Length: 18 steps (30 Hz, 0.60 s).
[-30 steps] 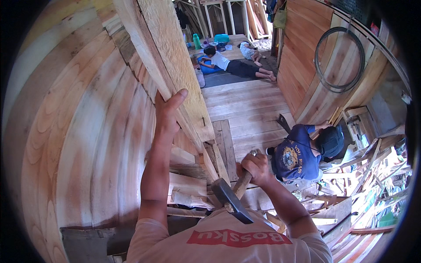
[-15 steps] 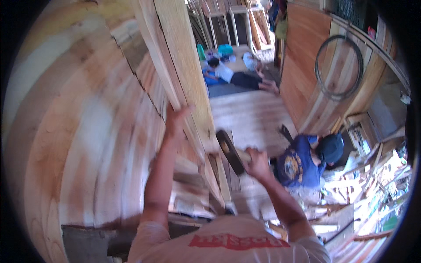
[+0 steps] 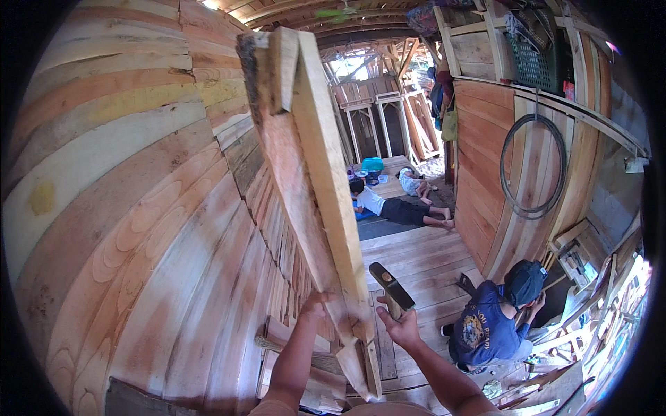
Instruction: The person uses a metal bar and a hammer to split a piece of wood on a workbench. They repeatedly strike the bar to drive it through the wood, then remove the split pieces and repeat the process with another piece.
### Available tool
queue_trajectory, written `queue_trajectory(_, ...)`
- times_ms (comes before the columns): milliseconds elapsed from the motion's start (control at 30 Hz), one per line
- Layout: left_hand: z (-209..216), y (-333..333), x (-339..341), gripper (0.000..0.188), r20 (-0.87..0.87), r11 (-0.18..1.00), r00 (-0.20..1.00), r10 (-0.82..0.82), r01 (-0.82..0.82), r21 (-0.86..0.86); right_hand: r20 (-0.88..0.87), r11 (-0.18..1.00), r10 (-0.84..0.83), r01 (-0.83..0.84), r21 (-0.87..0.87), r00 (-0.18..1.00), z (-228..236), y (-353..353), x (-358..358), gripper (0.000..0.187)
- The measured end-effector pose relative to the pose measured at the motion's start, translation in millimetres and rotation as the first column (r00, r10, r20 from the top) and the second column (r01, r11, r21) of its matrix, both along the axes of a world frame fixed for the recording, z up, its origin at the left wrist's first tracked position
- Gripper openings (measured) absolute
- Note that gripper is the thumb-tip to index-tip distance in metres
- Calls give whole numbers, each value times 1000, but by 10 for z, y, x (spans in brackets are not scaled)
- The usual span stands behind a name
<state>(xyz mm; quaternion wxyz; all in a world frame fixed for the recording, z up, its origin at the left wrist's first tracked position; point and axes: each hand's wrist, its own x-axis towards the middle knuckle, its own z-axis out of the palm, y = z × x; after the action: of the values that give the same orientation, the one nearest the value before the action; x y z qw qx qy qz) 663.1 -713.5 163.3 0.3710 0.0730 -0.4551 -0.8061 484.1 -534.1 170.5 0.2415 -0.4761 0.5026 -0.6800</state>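
Head view: a post (image 3: 340, 208) was touched by the left hand (image 3: 313, 306); a hammer (image 3: 398, 288) was gripped in the right hand (image 3: 401, 327).
Mid-scene, right of the plank wall (image 3: 139, 243), the post was judged already pieced together; whether any fastening was left could not be told. The left fingers were partly hidden, so their closure could not be told.

Timber (image 3: 337, 194) is pale yellow; hammerhead (image 3: 397, 290), black.
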Motion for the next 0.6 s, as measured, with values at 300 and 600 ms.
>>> queue_trajectory(300, -490, 212, -142, 65, 282, 984, 954, -107, 142, -108, -170, 971, -183, 205, 120, 968, -96, -212, 22, 23)
queue_trajectory(600, -609, 130, 11, 58, 830, 853, 558, -3, 435, -289, -323, 954, -295, 295, -52, 899, -917, -190, 95, 24)
